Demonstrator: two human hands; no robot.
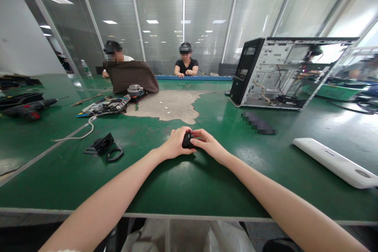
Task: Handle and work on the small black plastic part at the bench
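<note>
Between my two hands, just above the green table [165, 181], is a small black blocky part [187, 140] whose kind I cannot make out. My left hand [176, 141] wraps round its left side with the thumb along the near edge. On the other side my right hand [205, 143] presses its fingertips against the part. My fingers hide much of it. To the left on the table lie a black angular plastic piece [104, 143] and a black ring-shaped piece [114, 154].
An open computer case [251, 73] stands at the right, near a white elongated panel [333, 159]. A circuit board [106, 105], a cable [91, 126] and a power drill [32, 108] lie left. A brown cloth-covered object [132, 75] is behind. Two people sit across the table.
</note>
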